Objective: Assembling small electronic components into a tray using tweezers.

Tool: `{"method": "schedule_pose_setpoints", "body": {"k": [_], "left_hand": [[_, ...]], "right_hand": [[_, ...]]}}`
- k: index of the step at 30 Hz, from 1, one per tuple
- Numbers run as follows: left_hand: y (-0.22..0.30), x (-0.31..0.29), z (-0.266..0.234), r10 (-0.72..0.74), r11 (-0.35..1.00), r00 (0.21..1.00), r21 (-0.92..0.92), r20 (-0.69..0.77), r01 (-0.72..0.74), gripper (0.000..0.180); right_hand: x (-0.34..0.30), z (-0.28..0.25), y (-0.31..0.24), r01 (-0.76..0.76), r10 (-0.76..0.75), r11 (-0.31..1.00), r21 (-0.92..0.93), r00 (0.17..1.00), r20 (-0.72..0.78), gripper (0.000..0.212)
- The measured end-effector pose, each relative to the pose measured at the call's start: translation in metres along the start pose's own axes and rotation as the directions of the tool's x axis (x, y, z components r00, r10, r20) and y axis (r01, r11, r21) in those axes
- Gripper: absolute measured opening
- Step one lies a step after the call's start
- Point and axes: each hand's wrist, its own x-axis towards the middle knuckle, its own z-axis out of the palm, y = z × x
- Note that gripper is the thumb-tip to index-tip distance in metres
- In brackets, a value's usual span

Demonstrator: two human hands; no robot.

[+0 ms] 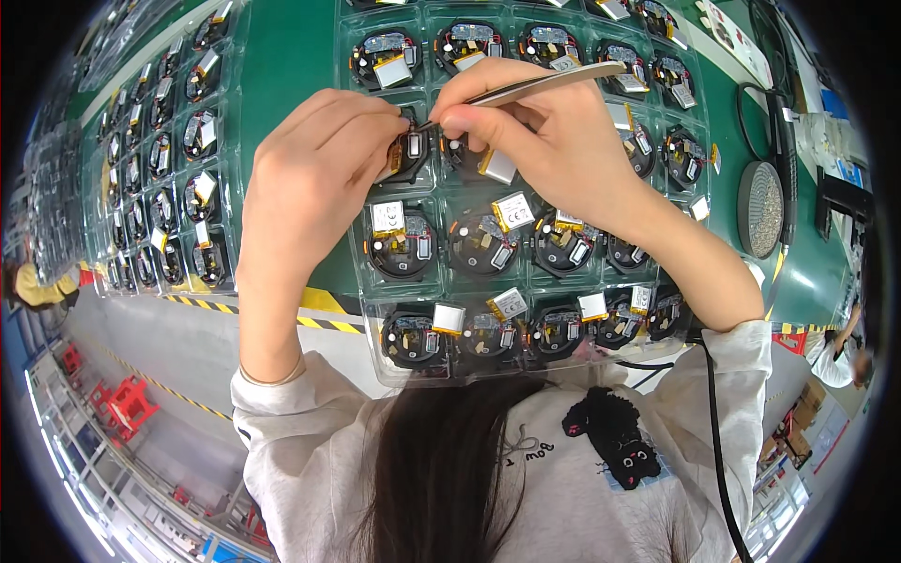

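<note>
My right hand (544, 141) grips a pair of metal tweezers (554, 84), held slantwise with the tips pointing down and left. Those tips reach a round black electronics housing (413, 158) in the clear plastic tray (371, 324). Against the left side of the same housing, the fingers of my left hand (314, 174) are closed, pinching its upper edge near the tweezer tips; the exact contact is hidden. Around it, several similar housings sit in the tray's pockets with small circuit boards. Silver battery pouches (388, 218) with yellow tape lie on or beside them.
A second clear tray (235, 178) of like housings lies to the left on the green table mat (282, 56). At right are a round container with grainy filling (760, 208) and a black cable (718, 450). Striped tape (328, 324) marks the table edge. Red stools (129, 403) stand beyond.
</note>
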Motion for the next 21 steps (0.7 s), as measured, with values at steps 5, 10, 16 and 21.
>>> {"method": "schedule_pose_setpoints", "body": {"k": [5, 10, 16, 21], "left_hand": [[-0.002, 0.001, -0.002, 0.03, 0.999, 1.0, -0.036, -0.001, -0.03, 0.019], [0.002, 0.002, -0.004, 0.043, 0.999, 0.996, -0.032, 0.072, -0.04, 0.019], [0.006, -0.004, -0.004, 0.049, 0.999, 0.995, 0.015, 0.086, -0.05, 0.019], [0.013, -0.002, -0.003, 0.008, 1.0, 0.996, 0.023, 0.088, -0.01, 0.019]], "right_hand": [[0.003, 0.007, 0.012, 0.223, -0.228, 0.974, -0.052, 0.966, -0.126, 0.013], [0.0, 0.009, 0.009, 0.257, -0.275, 0.957, -0.137, 0.952, -0.135, 0.014], [-0.004, 0.001, 0.003, 0.017, -0.016, 1.0, 0.018, 0.999, -0.028, 0.011], [-0.004, 0.001, 0.002, 0.033, -0.033, 0.999, -0.021, 0.999, 0.012, 0.011]]}}
